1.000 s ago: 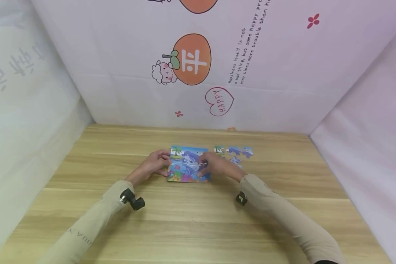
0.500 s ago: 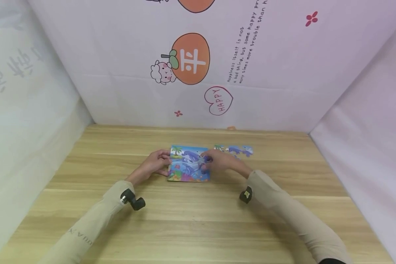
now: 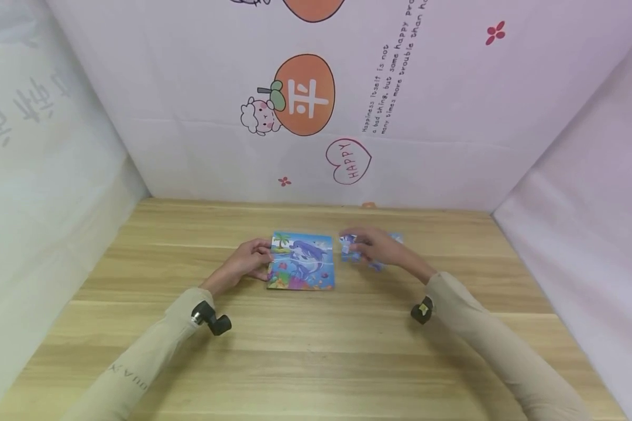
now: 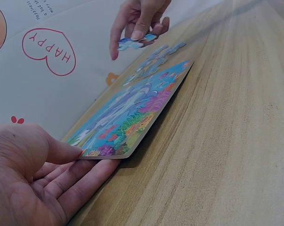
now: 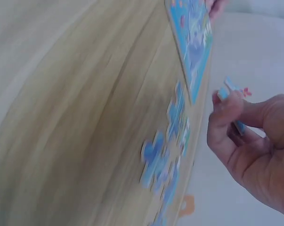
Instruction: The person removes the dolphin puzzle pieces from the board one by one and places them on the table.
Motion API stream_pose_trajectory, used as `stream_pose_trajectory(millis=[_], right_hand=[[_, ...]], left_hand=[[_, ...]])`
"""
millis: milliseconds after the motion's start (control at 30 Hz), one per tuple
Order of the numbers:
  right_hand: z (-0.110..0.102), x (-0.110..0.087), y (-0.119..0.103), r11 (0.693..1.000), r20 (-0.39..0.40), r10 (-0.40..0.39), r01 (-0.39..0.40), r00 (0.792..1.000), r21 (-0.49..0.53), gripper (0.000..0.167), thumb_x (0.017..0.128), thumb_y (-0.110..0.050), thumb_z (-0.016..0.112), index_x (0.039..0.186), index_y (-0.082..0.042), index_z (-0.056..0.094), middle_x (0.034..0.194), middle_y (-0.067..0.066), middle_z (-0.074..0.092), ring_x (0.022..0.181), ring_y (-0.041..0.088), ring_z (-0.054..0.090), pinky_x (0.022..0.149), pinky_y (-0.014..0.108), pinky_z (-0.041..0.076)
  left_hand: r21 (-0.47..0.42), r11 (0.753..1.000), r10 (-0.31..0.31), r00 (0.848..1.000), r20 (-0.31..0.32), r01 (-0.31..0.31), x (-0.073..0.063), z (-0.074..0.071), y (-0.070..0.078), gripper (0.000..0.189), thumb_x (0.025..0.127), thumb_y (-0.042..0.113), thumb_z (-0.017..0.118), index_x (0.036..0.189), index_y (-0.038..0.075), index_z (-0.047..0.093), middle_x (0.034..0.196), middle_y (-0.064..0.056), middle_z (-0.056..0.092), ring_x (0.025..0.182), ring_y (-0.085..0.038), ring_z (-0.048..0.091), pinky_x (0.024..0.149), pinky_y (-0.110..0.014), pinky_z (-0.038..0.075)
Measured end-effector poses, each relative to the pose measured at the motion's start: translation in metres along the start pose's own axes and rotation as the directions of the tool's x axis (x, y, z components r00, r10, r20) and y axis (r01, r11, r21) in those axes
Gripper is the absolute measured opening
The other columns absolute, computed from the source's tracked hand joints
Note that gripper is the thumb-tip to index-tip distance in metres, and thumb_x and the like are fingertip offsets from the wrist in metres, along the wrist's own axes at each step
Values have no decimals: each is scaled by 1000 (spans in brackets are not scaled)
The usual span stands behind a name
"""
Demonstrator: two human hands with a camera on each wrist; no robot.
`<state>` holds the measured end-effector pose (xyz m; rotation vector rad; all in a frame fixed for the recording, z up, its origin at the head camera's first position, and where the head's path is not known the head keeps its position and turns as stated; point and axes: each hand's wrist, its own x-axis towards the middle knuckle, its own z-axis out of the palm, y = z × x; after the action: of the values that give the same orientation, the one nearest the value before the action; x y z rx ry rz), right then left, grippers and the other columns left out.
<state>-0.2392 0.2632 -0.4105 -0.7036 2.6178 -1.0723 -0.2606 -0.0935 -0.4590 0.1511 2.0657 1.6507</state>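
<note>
Left fingers (image 4: 87,184) grip the dolphin picture board (image 4: 132,110); right fingers (image 4: 144,23) pinch a puzzle piece (image 4: 129,44), loose pieces (image 5: 153,153) beneath; seemingly mid-carry, calling for alignment.

A flat, square blue puzzle board (image 3: 302,266) is printed w/ a purple-&-wht dolphin, green palm & multicol. coral. Thin, knobbed blue jigsaw pcs (image 5: 152,149) are patterned w/ purple & wht. The lt-brown wood tabletop (image 3: 300,345) is streaked w/ darker grain. The wht backdrop sheet (image 3: 437,158) is decorated w/ orange circles, red heart outline, red flowers & blk lettering.
</note>
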Motion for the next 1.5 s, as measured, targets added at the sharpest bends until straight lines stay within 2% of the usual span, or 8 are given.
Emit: stream_pose_trajectory(millis=[167, 300, 400, 767, 1000, 1167, 1300, 1500], right_hand=[[-9, -12, 15, 989, -23, 88, -85, 996, 122, 49, 100, 2, 66, 142, 14, 42, 91, 24, 71, 69, 29, 72, 62, 39, 68], [-17, -20, 30, 945, -104, 201, -165, 974, 283, 31, 97, 3, 69, 121, 13, 51, 103, 30, 71, 79, 31, 75, 74, 45, 70], [-24, -28, 36, 926, -114, 232, -183, 966, 329, 20, 98, 2, 69, 112, 12, 58, 107, 30, 70, 80, 29, 75, 79, 51, 69], [-44, -56, 43, 931, -4, 218, -207, 976, 301, 24, 98, 11, 58, 121, 18, 59, 108, 29, 66, 85, 23, 72, 82, 45, 69], [-56, -69, 54, 894, -16, 306, -282, 952, 348, 30, 98, 8, 64, 118, 11, 43, 98, 25, 73, 79, 22, 74, 77, 38, 69], [-69, -75, 68, 908, -16, 307, -287, 952, 306, 29, 99, 1, 67, 119, 16, 52, 100, 21, 73, 81, 21, 75, 79, 40, 69], [-75, -80, 73, 909, -5, 290, -273, 957, 315, 29, 98, 7, 63, 122, 22, 54, 106, 26, 71, 81, 21, 75, 80, 41, 69], [-65, -77, 70, 896, -2, 367, -353, 930, 271, 26, 96, 7, 67, 117, 20, 58, 97, 26, 73, 78, 23, 74, 77, 39, 69]], left_hand=[[-13, 1000, -3, 1000, 6, 3, -2, 0, -3, 51, 104, 2, 57, 152, -6, 41, 126, -20, 54, 97, -22, 65, 76, -35, 69], [-24, 1000, -1, 1000, 5, 1, -1, 1, -5, 51, 104, 2, 58, 152, -6, 42, 125, -19, 54, 97, -22, 65, 75, -35, 69], [-23, 1000, 3, 1000, 5, -3, 0, 1, -6, 51, 104, 2, 57, 151, -6, 42, 126, -19, 54, 98, -22, 64, 75, -34, 69], [-34, 999, -1, 1000, 5, 2, 0, 3, -7, 50, 104, 2, 58, 151, -6, 42, 126, -20, 54, 95, -22, 66, 76, -34, 69], [-27, 1000, -3, 1000, -1, 3, 0, 4, -4, 50, 104, 2, 58, 151, -6, 43, 126, -20, 55, 93, -21, 67, 76, -33, 69], [-20, 1000, 12, 1000, 6, -12, 1, 3, -3, 50, 104, 2, 58, 151, -7, 42, 125, -20, 55, 93, -21, 67, 76, -34, 69], [-21, 1000, 19, 1000, 7, -19, 2, 2, -2, 50, 104, 2, 59, 150, -6, 43, 125, -20, 55, 95, -22, 67, 76, -35, 69], [-23, 1000, 1, 1000, -12, -2, 3, 0, -3, 49, 103, 1, 60, 149, -5, 45, 122, -17, 57, 96, -21, 66, 75, -34, 69]])
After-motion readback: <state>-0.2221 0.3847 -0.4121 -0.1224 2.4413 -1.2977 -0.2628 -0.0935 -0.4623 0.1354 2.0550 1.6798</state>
